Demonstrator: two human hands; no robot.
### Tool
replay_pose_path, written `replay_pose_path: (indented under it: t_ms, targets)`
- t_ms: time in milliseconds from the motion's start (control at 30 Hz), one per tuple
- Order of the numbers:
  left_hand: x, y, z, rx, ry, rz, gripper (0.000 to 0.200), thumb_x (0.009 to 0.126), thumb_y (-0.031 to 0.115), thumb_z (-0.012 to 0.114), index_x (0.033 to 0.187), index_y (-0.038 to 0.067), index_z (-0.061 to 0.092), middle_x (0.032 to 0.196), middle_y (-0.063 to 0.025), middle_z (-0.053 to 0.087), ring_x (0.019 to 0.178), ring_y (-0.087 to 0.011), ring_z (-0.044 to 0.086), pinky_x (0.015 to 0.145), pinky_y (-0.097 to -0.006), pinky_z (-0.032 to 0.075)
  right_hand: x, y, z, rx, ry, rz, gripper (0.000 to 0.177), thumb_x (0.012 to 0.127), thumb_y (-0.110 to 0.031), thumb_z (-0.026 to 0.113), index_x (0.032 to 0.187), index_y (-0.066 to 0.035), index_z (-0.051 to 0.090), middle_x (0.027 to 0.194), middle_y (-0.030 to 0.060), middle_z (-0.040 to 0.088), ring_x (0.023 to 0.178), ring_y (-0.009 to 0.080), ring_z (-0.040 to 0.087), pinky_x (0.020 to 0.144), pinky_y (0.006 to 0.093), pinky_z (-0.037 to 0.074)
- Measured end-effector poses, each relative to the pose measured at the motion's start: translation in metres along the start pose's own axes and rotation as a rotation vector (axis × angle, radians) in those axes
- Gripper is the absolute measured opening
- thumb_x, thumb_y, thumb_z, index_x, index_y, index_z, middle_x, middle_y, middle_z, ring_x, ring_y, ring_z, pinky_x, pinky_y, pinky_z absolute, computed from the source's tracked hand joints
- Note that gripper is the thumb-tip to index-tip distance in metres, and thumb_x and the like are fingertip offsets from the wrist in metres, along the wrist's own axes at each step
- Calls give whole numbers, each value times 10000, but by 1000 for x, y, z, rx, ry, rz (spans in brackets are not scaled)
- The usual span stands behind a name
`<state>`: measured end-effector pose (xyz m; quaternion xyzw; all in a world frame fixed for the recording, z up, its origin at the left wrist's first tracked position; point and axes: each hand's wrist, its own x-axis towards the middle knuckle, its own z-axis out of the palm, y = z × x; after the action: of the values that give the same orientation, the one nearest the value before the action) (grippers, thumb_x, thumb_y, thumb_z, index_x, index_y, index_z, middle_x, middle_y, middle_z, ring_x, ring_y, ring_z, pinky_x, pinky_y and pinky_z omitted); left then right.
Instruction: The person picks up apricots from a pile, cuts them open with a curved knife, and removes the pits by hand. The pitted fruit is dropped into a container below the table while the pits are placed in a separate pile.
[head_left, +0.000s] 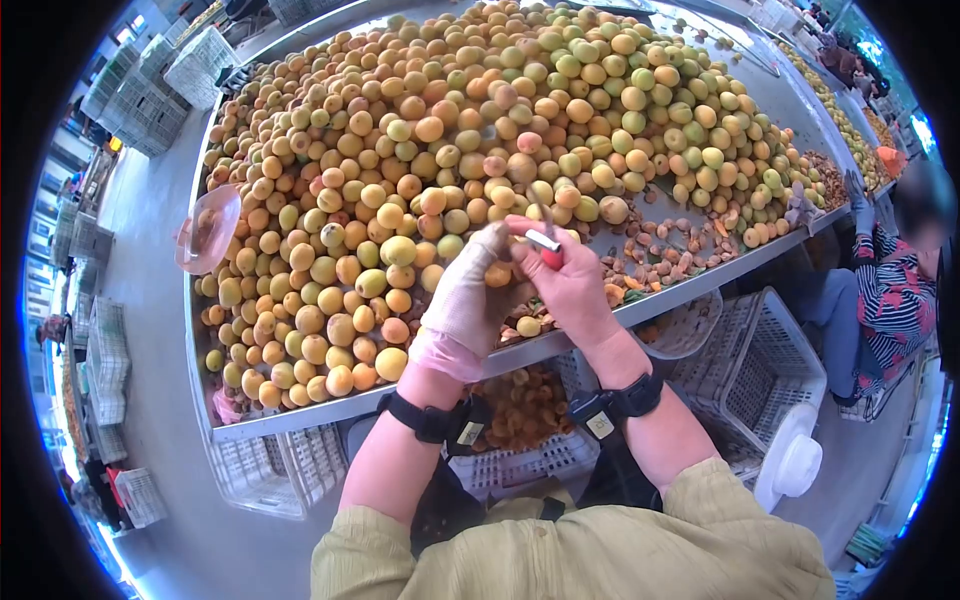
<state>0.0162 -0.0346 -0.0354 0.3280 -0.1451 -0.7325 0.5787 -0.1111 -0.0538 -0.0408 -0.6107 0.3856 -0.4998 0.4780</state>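
My left hand [465,295], in a pale glove with a pink cuff, is closed around an apricot [497,273] that shows only in part between the fingers. Close against it, my right hand [575,290] is bare and wrapped round a small knife [543,241] with a red and white handle. Its blade is blurred and points away from me. Both hands are over the front edge of a metal-rimmed table [650,306] heaped with apricots [350,190]. Pits [665,250] lie in a patch right of my hands.
Below the table edge, a white crate [530,462] holds halved apricots. More crates [765,360] and a white basin [685,325] stand to the right. A clear pinkish container [210,230] is at the left rim. Another person [890,290] sits at far right.
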Motion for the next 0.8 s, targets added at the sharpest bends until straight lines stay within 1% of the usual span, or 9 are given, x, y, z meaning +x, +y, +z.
replay_pose_path:
  t_ms: [200, 233, 400, 467, 533, 567, 667, 733, 800]
  targets:
    - [5, 0, -6, -77, -3, -94, 286, 934, 227, 578, 1137, 30, 536, 907, -60, 607, 783, -190, 617, 622, -280, 500, 8, -7, -20, 508, 248, 322, 252, 949, -308, 562, 892, -64, 588, 597, -21, 511, 442, 40, 400, 394, 201, 324]
    - [6, -3, -4, -72, -6, -105, 286, 934, 227, 578, 1137, 30, 536, 907, -60, 607, 783, -190, 617, 622, -280, 500, 10, -12, -16, 560, 315, 317, 330, 940, -389, 555, 794, -93, 541, 478, -58, 318, 380, 45, 313, 348, 214, 224]
    - [2, -15, 9, -79, 61, -165, 247, 918, 258, 582, 1073, 66, 567, 936, -49, 594, 749, -193, 591, 630, -296, 487, 20, -12, -23, 705, 404, 191, 365, 971, -371, 478, 699, -131, 436, 479, -49, 280, 385, 74, 280, 363, 236, 232]
    - [7, -28, -11, -109, -10, -275, 249, 879, 146, 622, 1106, 58, 567, 945, -53, 601, 792, -179, 598, 678, -311, 505, 22, -12, -26, 724, 452, 159, 385, 972, -382, 474, 681, -136, 427, 484, -50, 275, 390, 74, 276, 367, 236, 234]
    - [12, -42, -17, 941, -31, 238, 353, 817, -23, 629, 1156, 47, 558, 946, -58, 602, 829, -153, 596, 720, -316, 521, 23, -14, -28, 722, 470, 137, 412, 970, -403, 477, 660, -139, 415, 486, -49, 277, 393, 74, 278, 371, 237, 235]
    - [12, -46, -21, 805, -85, 179, 462, 764, -126, 616, 1191, 38, 547, 922, -49, 595, 844, -136, 589, 744, -310, 521, 23, -15, -28, 715, 486, 115, 425, 967, -413, 481, 651, -139, 407, 486, -47, 281, 394, 75, 282, 374, 237, 238]
    - [9, -42, -8, 506, -49, -81, 437, 777, -110, 622, 1182, 39, 550, 947, -50, 574, 837, -142, 589, 710, -296, 527, 22, -20, -26, 646, 496, 89, 446, 956, -417, 509, 632, -135, 391, 483, -37, 321, 393, 76, 298, 387, 237, 257]
    - [4, -36, -4, 24, -71, -312, 448, 795, -115, 600, 1208, 45, 534, 1004, -59, 548, 850, -135, 591, 694, -279, 536, 22, -16, -25, 595, 472, 50, 444, 951, -412, 523, 634, -126, 404, 485, -31, 356, 394, 74, 324, 389, 235, 272]
    - [-4, -43, -1, 693, -130, 79, 343, 894, 17, 554, 1233, 56, 518, 1051, -68, 529, 889, -145, 597, 685, -274, 539, 21, -15, -20, 547, 490, 51, 434, 952, -399, 527, 637, -123, 415, 485, -30, 368, 395, 74, 338, 390, 234, 283]
